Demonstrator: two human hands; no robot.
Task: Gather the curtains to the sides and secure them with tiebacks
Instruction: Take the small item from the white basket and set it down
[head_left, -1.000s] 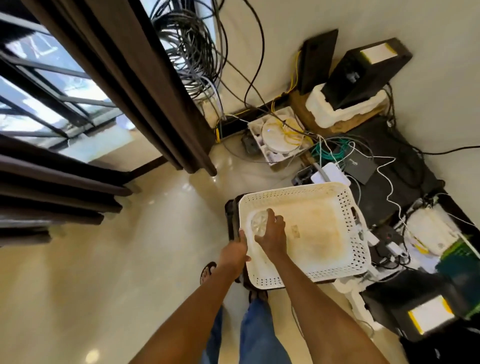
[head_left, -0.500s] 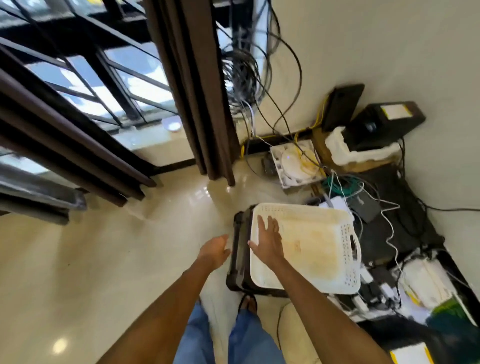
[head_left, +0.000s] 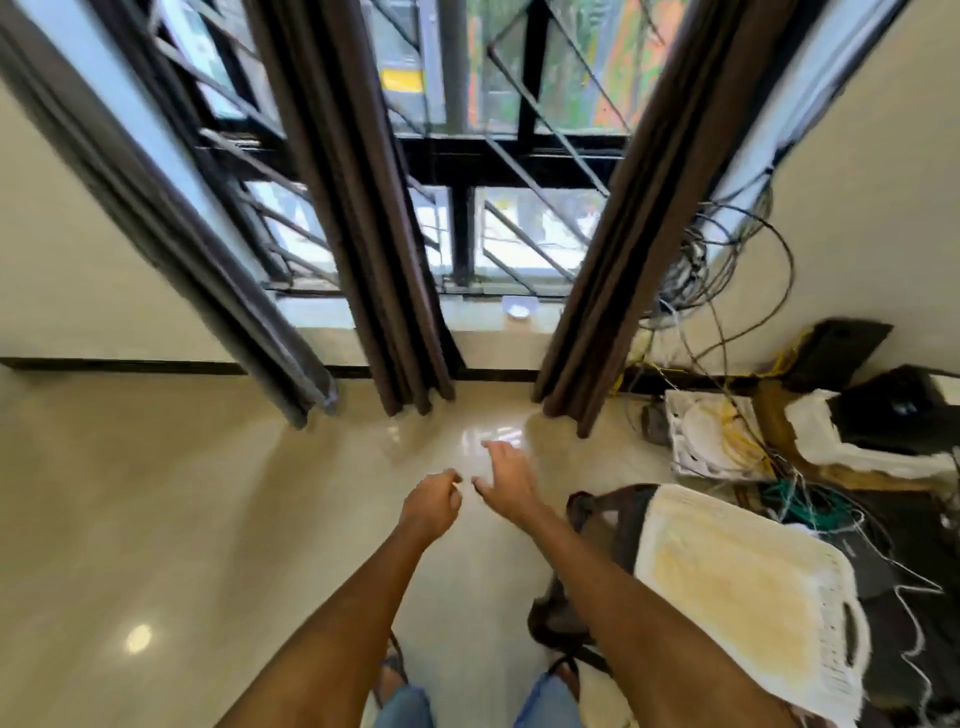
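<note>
Three bunches of dark brown curtain hang in front of a black-grilled window (head_left: 467, 156): the left curtain (head_left: 171, 218), the middle curtain (head_left: 363, 208) and the right curtain (head_left: 639, 234). All reach down to the floor. I see no tieback. My left hand (head_left: 431, 506) is stretched forward low over the floor with its fingers curled in. My right hand (head_left: 506, 480) is just beside it, fingers spread and empty. Both hands are short of the curtains, below the gap between the middle and right bunches.
A white perforated basket (head_left: 748, 597) lies on a dark case (head_left: 602, 525) at my right. Beyond it sit tangled cables (head_left: 727, 291), foam packing and black boxes (head_left: 893, 410) along the right wall. A small white dish (head_left: 518, 310) rests on the sill. The floor (head_left: 156, 519) is glossy beige.
My view has swung up from the basket to face the window. Both hands have left the basket and moved forward and left toward the curtains; my left hand's fingers have curled.
</note>
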